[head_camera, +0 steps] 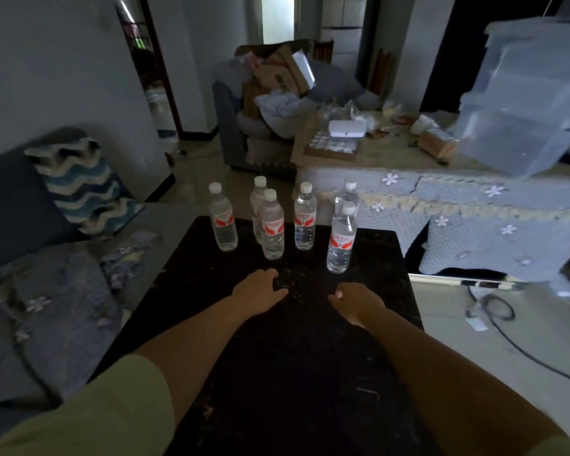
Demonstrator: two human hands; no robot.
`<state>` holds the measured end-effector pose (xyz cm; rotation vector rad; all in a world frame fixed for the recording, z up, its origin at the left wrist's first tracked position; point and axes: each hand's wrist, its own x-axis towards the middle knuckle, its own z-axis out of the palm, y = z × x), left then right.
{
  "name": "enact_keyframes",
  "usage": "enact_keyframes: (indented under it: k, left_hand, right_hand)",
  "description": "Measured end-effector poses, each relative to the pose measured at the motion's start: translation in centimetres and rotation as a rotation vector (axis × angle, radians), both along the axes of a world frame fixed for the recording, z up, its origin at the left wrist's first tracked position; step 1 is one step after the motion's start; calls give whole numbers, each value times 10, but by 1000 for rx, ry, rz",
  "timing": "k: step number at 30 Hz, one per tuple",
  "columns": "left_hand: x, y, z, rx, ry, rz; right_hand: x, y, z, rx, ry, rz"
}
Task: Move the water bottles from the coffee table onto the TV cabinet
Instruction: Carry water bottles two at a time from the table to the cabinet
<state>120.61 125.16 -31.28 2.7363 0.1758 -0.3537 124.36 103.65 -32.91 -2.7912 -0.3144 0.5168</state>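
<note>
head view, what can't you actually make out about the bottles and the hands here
- Rear bottle, head view: mostly hidden by the bottle in front; label unseen.
- Far right bottle: body covered by the nearer bottle.
- Label text on all six: too small and blurred.
- Right hand: fingers curl under, so its grip cannot be told.
- Coffee table: near end cut off by the bottom edge.
- TV cabinet: not identifiable.

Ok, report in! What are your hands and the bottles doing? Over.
Left hand, right hand empty. Six water bottles upright on coffee table. Nothing blocking them.
</note>
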Motion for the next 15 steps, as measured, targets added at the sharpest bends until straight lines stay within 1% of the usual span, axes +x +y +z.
enact_keyframes:
  k: [4,7,9,11,13,15]
  left_hand:
    - [49,2,-29,-70,57,31]
    - [89,12,-51,-160,98,121]
    - [113,19,-64,-273,99,226]
    - [136,26,-79,-403,56,373]
    - [155,32,-90,-553,-38,536]
    - [169,35,-94,-667,-181,616]
  right_hand:
    - [46,-5,-23,4,51,-89]
    - [84,-6,-46,91,65,-220]
    - [106,-4,-60,220,52,-376]
    - [126,-2,-71,369,45,-502]
    - [142,2,-81,553,17,-564]
    - [152,7,-88,757,-58,-551]
